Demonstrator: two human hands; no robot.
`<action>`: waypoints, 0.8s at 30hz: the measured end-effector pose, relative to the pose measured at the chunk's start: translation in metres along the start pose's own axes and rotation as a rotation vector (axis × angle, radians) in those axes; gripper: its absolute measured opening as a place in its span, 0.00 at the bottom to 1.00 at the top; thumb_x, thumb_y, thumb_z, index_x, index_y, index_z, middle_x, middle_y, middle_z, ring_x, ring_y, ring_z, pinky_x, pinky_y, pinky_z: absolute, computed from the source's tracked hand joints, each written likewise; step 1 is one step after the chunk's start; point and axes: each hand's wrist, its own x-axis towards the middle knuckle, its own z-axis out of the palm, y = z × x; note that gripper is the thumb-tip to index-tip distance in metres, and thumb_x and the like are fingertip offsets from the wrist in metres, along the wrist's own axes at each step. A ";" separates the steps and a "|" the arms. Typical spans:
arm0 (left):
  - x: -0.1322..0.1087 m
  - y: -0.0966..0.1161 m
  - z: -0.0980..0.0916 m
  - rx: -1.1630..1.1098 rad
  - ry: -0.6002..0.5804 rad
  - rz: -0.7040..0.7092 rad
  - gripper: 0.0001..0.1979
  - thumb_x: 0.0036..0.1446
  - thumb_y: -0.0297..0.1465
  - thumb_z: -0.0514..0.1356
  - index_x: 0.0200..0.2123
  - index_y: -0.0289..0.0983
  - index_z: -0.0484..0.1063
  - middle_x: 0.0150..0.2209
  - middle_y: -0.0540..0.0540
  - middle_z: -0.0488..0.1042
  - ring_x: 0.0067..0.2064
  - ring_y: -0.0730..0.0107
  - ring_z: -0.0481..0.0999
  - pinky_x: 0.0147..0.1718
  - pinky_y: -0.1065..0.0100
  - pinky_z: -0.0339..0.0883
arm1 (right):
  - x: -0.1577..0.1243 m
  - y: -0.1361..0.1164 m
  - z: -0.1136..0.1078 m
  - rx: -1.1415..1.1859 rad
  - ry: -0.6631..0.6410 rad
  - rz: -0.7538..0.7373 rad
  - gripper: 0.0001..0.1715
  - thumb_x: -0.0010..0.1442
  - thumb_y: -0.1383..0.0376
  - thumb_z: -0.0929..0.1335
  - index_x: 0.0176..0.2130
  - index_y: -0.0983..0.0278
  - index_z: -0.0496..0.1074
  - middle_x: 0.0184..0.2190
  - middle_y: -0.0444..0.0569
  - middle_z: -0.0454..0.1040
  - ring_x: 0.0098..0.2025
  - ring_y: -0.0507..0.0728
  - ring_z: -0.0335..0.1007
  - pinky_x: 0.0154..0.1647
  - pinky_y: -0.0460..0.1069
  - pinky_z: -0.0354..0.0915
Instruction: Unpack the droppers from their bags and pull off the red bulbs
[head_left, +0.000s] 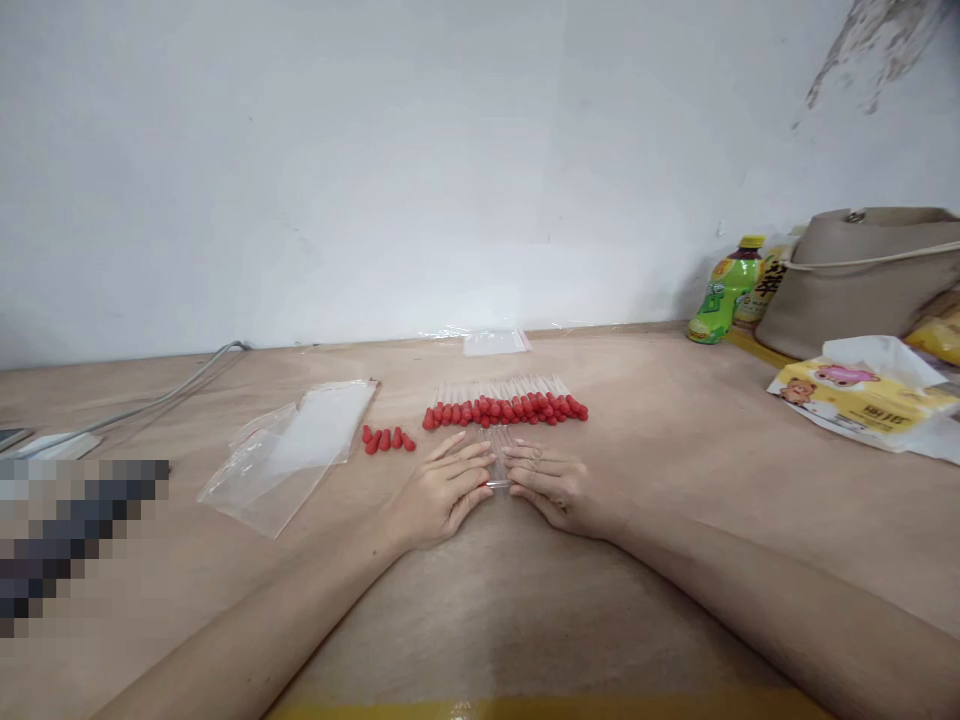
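My left hand (448,490) and my right hand (559,487) face each other low over the table, fingertips a small gap apart. A clear thin tube (499,484) lies crosswise between them, its right end in my right thumb and fingers. At its left end a bit of red shows between my left thumb and finger, seemingly a red rubber bulb, mostly hidden. Several more clear tubes (495,437) lie lengthwise just beyond, partly behind my fingers. Past these is a row of droppers (517,407) with red bulbs toward me. Several loose red bulbs (385,440) lie left of the row.
Clear zip bags (300,450) lie at the left, another bag (495,343) by the wall. A grey cable (165,395) runs along the far left, near a blurred-out object (67,540). At the right are a green bottle (726,290), a beige bag (862,280) and a tissue pack (862,395).
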 end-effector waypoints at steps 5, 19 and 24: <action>0.000 0.001 -0.002 0.013 0.000 0.025 0.09 0.59 0.28 0.51 0.40 0.35 0.70 0.45 0.44 0.74 0.54 0.64 0.67 0.57 0.54 0.55 | -0.004 0.000 0.002 -0.022 -0.003 -0.022 0.14 0.59 0.71 0.62 0.46 0.64 0.68 0.45 0.53 0.72 0.53 0.56 0.64 0.56 0.56 0.62; -0.019 -0.018 -0.007 0.068 0.189 -0.088 0.11 0.57 0.27 0.55 0.44 0.38 0.69 0.43 0.45 0.74 0.46 0.65 0.71 0.46 0.60 0.66 | -0.003 0.005 -0.012 -0.154 0.115 0.310 0.12 0.60 0.65 0.62 0.41 0.62 0.73 0.30 0.49 0.75 0.34 0.54 0.70 0.38 0.51 0.67; -0.022 -0.044 -0.025 0.140 0.348 -0.546 0.13 0.59 0.30 0.50 0.43 0.36 0.71 0.34 0.44 0.68 0.36 0.69 0.70 0.36 0.66 0.67 | -0.005 0.008 -0.007 -0.317 0.012 0.462 0.14 0.58 0.67 0.61 0.43 0.61 0.72 0.24 0.46 0.69 0.30 0.53 0.64 0.36 0.50 0.59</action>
